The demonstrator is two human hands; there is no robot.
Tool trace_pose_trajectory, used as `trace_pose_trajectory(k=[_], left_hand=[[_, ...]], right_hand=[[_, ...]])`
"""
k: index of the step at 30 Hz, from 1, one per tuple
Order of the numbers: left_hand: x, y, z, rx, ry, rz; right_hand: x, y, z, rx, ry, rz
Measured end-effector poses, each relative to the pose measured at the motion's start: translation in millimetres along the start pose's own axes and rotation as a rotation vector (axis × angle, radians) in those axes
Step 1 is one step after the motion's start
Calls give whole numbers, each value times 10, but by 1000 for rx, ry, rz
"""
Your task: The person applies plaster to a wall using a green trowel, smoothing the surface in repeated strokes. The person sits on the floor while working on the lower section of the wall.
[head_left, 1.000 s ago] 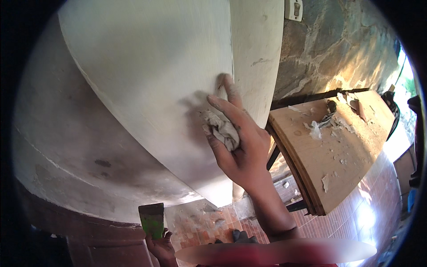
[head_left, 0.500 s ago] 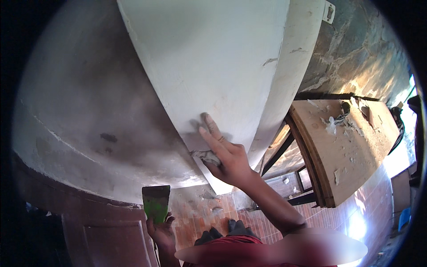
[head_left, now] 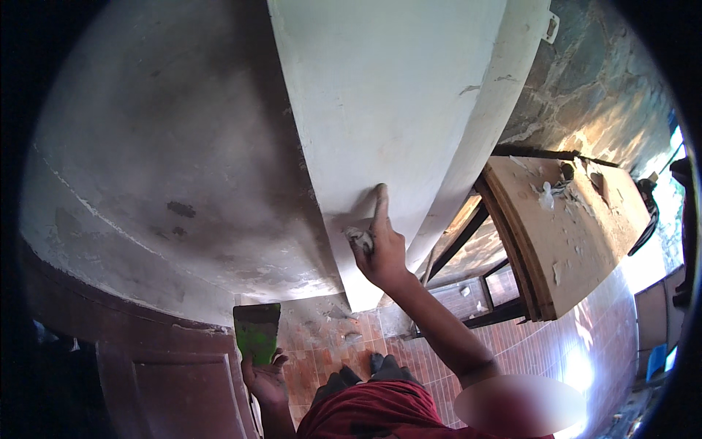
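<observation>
My right hand (head_left: pixel 382 254) is raised at the lower part of a white pillar (head_left: pixel 380 110), its index finger stretched out with the tip at the pillar's face. The other fingers are curled round a crumpled grey-white wad (head_left: pixel 359 239), which sticks out by the thumb; whether it is cloth or sandpaper I cannot tell. Low on the left, my left hand (head_left: pixel 267 379) grips a flat green scraper (head_left: pixel 256 342) by its lower end. The scraper's dark, dirty edge points up, and it is held apart from the pillar.
A patchy grey wall (head_left: pixel 183 168) adjoins the pillar on the left, above a brown panelled door (head_left: pixel 183 395). On the right, stacked boards (head_left: pixel 578 234) carry scraps and peeled flakes, in front of a stone-patterned wall (head_left: pixel 578 73). Reddish tiles (head_left: pixel 314 351) cover the floor.
The view has shifted, so the pillar appears farther right. My right hand has gone from two fingers stretched out to only the index finger, still holding the wad. The left hand keeps the scraper.
</observation>
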State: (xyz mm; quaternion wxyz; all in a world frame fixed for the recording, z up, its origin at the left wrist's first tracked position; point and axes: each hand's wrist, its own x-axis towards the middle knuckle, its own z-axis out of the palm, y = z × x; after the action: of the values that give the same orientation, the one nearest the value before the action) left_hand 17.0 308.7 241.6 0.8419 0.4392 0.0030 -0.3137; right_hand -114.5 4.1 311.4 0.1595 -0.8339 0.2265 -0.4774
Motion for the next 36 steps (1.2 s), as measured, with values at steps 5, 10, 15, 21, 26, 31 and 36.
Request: trace_pose_trajectory(k=[5, 10, 15, 21, 26, 31, 36], left_hand=[[37, 43, -12, 18, -39, 12], [59, 113, 20, 73, -171, 16], [-4, 75, 176, 131, -287, 15], [-100, -35, 387, 102, -371, -111], [-181, -161, 447, 66, -304, -211], [-229, -262, 527, -81, -350, -338], [-303, -319, 635, -79, -402, -311]], right_hand=[[-182, -124, 73, 7, 5, 59], [-595, -615, 95, 325, 74, 311], [-974, -1173, -116, 462, -140, 529], [-1068, -1431, -317, 701, -302, 378], [-1125, -1585, -384, 617, -304, 418], [-1212, -1641, -354, 534, -163, 427], [-1318, -1576, -249, 398, -22, 406]])
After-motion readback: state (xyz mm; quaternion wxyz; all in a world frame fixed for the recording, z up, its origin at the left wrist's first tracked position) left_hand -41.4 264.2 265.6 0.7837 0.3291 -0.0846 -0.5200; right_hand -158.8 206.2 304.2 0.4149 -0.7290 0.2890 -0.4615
